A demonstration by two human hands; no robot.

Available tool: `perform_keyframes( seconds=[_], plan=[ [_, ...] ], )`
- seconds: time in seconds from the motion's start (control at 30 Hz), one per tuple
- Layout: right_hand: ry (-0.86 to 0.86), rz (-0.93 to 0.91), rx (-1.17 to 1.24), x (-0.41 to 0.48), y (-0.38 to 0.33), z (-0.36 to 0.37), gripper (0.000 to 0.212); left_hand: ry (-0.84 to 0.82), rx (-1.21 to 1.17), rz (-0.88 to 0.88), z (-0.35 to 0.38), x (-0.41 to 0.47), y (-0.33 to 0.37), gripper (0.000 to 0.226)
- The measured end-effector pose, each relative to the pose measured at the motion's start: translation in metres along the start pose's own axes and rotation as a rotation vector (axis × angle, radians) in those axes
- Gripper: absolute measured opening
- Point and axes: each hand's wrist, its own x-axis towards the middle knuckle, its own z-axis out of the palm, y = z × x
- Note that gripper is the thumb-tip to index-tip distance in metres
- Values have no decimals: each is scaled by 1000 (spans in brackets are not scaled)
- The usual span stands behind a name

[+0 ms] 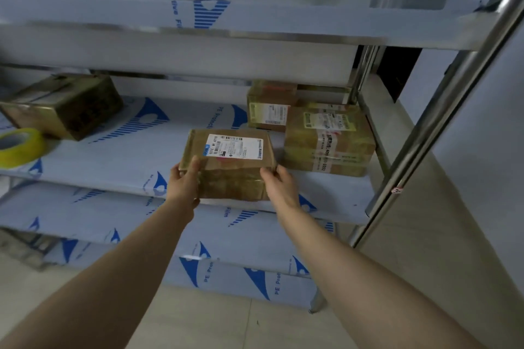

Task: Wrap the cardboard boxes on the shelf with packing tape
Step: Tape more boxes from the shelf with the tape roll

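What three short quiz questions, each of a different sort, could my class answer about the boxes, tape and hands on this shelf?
1. True or false: the yellow tape roll lies at the shelf's left end.
2. What do the left hand and right hand hold? A) the labelled cardboard box B) the tape roll C) nothing
3. How many other boxes sit on this same shelf?

Key
1. True
2. A
3. Three: a dark box at left, and two labelled boxes, a rear one and a front one, at right.
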Motion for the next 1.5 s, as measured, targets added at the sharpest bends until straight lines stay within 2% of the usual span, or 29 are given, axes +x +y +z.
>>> perform_keyframes(
  seconds=[0.13, 0.2, 0.27, 0.4, 0.47, 0.53, 0.67, 0.83, 0.9, 0.97, 1.03, 1.17, 1.33, 1.5],
  plan=[
    [-7, 27, 37, 19, -8, 6, 26, 43, 156, -110, 5, 41, 2, 64],
    [-37, 72, 77, 24, -11, 7, 32, 15, 159, -116, 12, 54, 5, 59],
    [-82, 74, 102, 29, -13, 3, 43, -1, 63, -98, 23, 64, 9, 54],
    [-168, 74, 128, 39, -9, -6, 76, 96, 4, -16, 50, 74, 17, 72],
    [-166, 61, 122, 41, -6, -5, 81, 116, 29, 29, 60, 81, 20, 61],
    [-130, 30, 99, 44, 1, -5, 80, 104, 49, 70, 69, 87, 22, 52],
    [-145, -9, 59, 53, 3, -12, 57, 75, 47, 87, 84, 87, 20, 64],
    [-293, 24, -16, 64, -5, -10, 71, 8, -5, 67, 83, 82, 20, 71],
    [-284, 33, -62, 63, -4, -11, 60, -22, 23, 19, 80, 78, 20, 75],
    [-238, 39, -107, 60, -2, -7, 51, -13, 145, 17, 74, 71, 19, 77],
    [-231, 28, -159, 57, -3, 3, 47, 15, 394, 74, 65, 60, 18, 77],
    [-325, -64, -310, 51, -17, 37, 42, 2, 903, 197, 31, 44, 21, 72],
    [-482, -181, -578, 36, -39, 99, 45, -3, 1160, 224, -39, 49, 32, 71],
    [-415, -519, -952, 25, -70, 181, 39, 43, 1401, 333, -127, 78, 58, 68]
  ],
)
